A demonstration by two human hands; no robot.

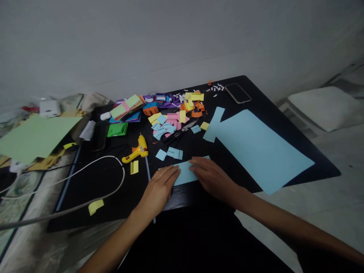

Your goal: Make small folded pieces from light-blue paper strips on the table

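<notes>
A light blue paper strip [185, 173] lies near the table's front edge, between and under my two hands. My left hand [162, 185] holds its left end, fingers close together and pressed down on it. My right hand [209, 174] grips its right part, fingers bent over the paper; a small corner shows beyond them. Small light blue pieces [174, 153] lie just beyond the strip. Black-handled scissors [178, 136] rest farther back, partly among cut paper. To the left stands a yellow glue gun [138, 150] with an orange light on its body.
A large light blue sheet [258, 148] overhangs the table's front right edge, beside a cut light blue strip [214, 125]. Colored paper pieces [173, 121] pile up at the back. A phone [238, 93] lies back right. A white cable [124, 176] loops at left; a white stool [324, 106] stands right.
</notes>
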